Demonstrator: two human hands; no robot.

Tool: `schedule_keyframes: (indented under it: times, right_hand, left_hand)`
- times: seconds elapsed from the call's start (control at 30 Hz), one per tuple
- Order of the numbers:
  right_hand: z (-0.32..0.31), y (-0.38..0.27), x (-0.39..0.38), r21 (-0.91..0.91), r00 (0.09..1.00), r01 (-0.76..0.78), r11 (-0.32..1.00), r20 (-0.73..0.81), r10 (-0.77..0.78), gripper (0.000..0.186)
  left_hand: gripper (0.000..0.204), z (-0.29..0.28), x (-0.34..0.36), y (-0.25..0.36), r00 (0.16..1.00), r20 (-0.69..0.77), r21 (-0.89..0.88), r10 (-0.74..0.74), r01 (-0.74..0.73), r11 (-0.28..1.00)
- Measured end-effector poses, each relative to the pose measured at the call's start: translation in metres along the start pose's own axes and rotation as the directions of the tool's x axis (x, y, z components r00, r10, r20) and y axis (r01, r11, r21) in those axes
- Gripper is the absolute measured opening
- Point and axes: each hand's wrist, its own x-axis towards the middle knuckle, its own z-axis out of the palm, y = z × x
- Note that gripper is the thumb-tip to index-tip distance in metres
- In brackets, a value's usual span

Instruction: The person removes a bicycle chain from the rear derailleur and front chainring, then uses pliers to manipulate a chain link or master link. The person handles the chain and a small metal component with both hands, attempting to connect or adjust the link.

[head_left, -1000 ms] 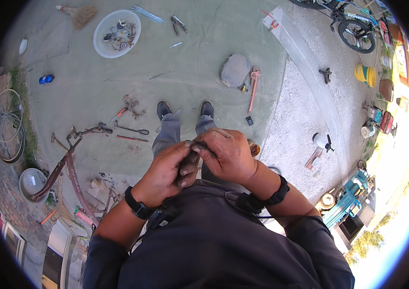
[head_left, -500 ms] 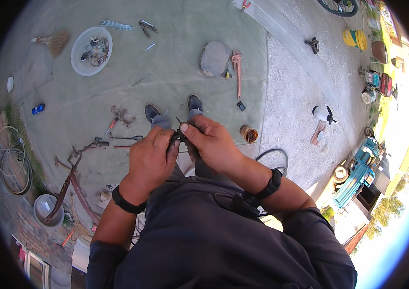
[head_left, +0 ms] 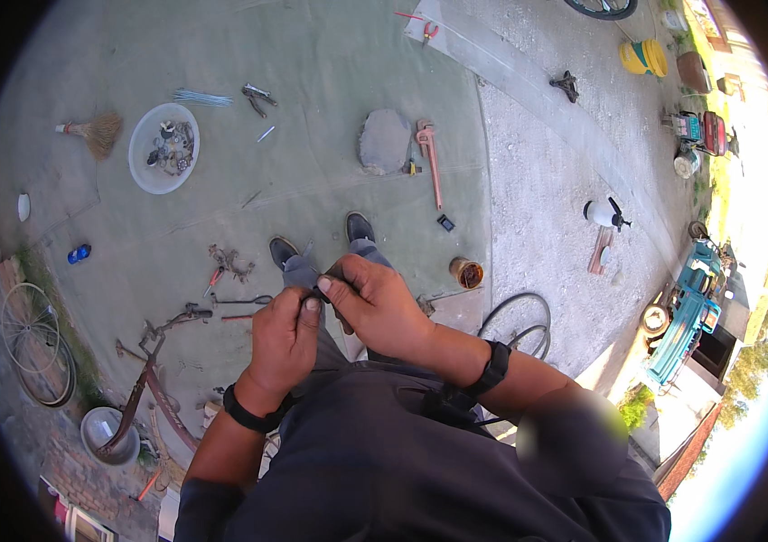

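My left hand (head_left: pixel 283 339) and my right hand (head_left: pixel 373 309) meet in front of my body, above my shoes. Between their thumbs and fingertips is a small dark part (head_left: pixel 320 293), mostly covered by the fingers, so its kind does not show. Both hands are closed on it, the right thumb pressing from above. On the ground beyond my left hand lie a rusty metal part (head_left: pixel 236 262) and a red-handled screwdriver (head_left: pixel 214 280). An open can (head_left: pixel 466 272) with brown contents stands to the right of my right hand.
A white basin (head_left: pixel 142 172) of metal parts, a broom (head_left: pixel 99 134) and pliers (head_left: pixel 257 99) lie far left. Beyond my feet are a flat stone (head_left: pixel 384 142) and a red pipe wrench (head_left: pixel 431 167). A rusty bicycle frame (head_left: pixel 135 402) lies left; a black hose (head_left: pixel 538 298) curls right.
My view has tilted and shifted, so the ground things sit lower. The hands have drawn closer together around the dark part, and the thin pin that stuck up from it no longer shows.
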Motion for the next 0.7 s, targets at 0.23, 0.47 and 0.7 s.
schedule_keyframes:
  times: [0.23,0.47,0.7]
  right_hand:
    - [-0.001,-0.017,0.000,-0.230,0.956,0.289,0.929,0.012,-0.294,0.014]
    - [0.012,-0.029,-0.002,-0.299,0.905,0.424,0.855,0.166,-0.391,0.015]
    - [0.042,-0.055,0.007,-0.353,0.759,0.651,0.672,0.315,-0.570,0.015]
  left_hand:
    - [0.023,-0.003,-0.012,0.014,0.943,0.132,-0.522,-0.304,0.327,0.788]
    - [0.024,-0.018,-0.032,0.014,0.916,0.219,-0.757,-0.337,0.377,0.533]
    - [0.024,-0.054,-0.057,0.006,0.913,0.327,-0.910,-0.245,0.374,0.180]
